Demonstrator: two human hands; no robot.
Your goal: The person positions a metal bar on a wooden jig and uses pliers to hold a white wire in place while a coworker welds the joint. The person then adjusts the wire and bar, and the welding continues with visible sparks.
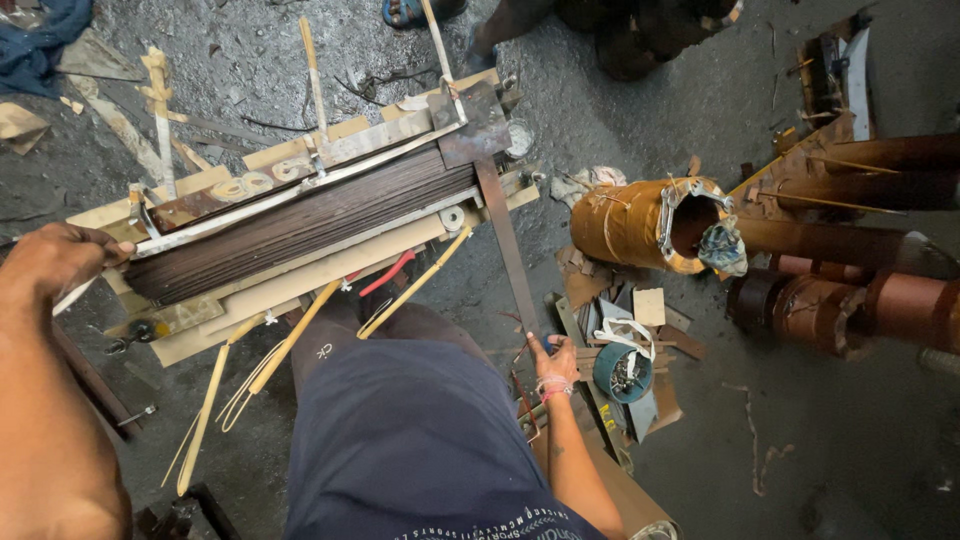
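Observation:
A thick stack of dark thin metal sheets (300, 225) lies clamped in a steel frame on pale wooden boards (300, 280) on the floor. My left hand (55, 258) is at the stack's left end, fingers closed on the frame's flat steel bar (150, 240). My right hand (555, 362) grips the lower end of a long rusty steel strip (508, 250) that runs up to the frame's right end. My dark blue shorts (410, 430) fill the foreground. Yellow tape strips (290, 345) hang from the boards.
An orange-brown wound coil (640, 222) with a rag in its mouth lies at the right, beside copper-coloured coils (850, 300). A blue tub of small parts (622, 372) sits among scrap pieces. Another person's feet (480, 20) are at the top. Red-handled pliers (385, 275) rest on the boards.

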